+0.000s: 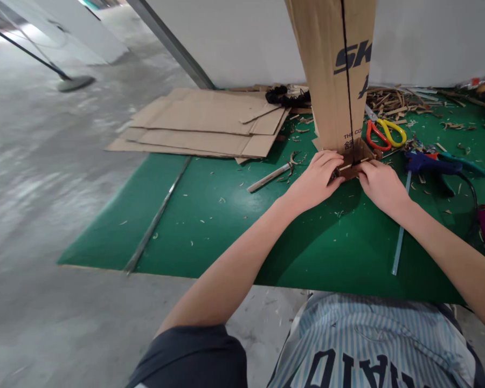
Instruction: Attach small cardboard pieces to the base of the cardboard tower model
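Note:
A tall cardboard panel (331,75) with black print stands upright on the green tabletop. A thin black cord (348,81) runs down its front to a small brown cardboard piece (351,171) at the foot. My left hand (321,172) is closed on the left side of that small piece, fingers curled over its edge. On the right side, my right hand (382,183) pinches the same piece near the cord's lower end. Its inner details are partly hidden by my fingers.
Flat cardboard sheets (210,124) lie at the back left. To the right are scissors (382,132) with red and yellow handles, and a blue glue gun (432,164) with a clear glue stick (400,242). A utility knife (269,178) lies left of my hands. Cardboard scraps (400,102) line the back.

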{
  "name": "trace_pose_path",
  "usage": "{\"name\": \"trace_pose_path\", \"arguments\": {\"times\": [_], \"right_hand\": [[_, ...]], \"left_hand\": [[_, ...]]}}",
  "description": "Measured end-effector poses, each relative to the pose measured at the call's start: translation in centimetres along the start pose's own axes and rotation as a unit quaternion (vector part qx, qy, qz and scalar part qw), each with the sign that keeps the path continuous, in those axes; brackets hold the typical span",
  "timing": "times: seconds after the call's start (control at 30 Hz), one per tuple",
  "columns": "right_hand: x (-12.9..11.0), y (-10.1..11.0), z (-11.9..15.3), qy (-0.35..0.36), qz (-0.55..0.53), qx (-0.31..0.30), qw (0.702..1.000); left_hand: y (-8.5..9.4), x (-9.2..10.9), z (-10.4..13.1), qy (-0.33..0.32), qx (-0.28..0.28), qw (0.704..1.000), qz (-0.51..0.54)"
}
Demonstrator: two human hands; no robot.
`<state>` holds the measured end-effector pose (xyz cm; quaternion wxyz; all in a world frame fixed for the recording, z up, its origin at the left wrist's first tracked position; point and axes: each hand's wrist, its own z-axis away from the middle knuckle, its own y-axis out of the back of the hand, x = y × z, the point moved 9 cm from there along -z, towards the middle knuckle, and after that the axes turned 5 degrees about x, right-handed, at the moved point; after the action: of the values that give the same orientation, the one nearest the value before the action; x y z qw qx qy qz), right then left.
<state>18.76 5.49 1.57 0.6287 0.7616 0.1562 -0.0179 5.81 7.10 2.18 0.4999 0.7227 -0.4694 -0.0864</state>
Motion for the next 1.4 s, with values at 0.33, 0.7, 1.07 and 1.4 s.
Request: {"name": "trace_pose_path", "arguments": {"times": [0.33, 0.7, 1.07, 1.4], "right_hand": [[0.7, -0.2, 0.3, -0.061, -0.051, 0.047, 0.996], [0.5, -0.7, 0.3, -0.05, -0.084, 0.037, 0.994], [0.1, -1.3, 0.2, -0.005, -0.118, 0.046, 0.992], [1.7, 0.6, 0.0, 0.008, -0.229, 0.032, 0.973]], "left_hand": [[0.1, 0.1, 0.0, 0.0, -0.003, 1.0, -0.001], [-0.1, 0.2, 0.0, 0.004, -0.01, 1.0, -0.01], [-0.2, 0.0, 0.1, 0.002, -0.005, 1.0, -0.008], [0.0, 0.2, 0.0, -0.004, -0.003, 1.0, -0.01]]}}
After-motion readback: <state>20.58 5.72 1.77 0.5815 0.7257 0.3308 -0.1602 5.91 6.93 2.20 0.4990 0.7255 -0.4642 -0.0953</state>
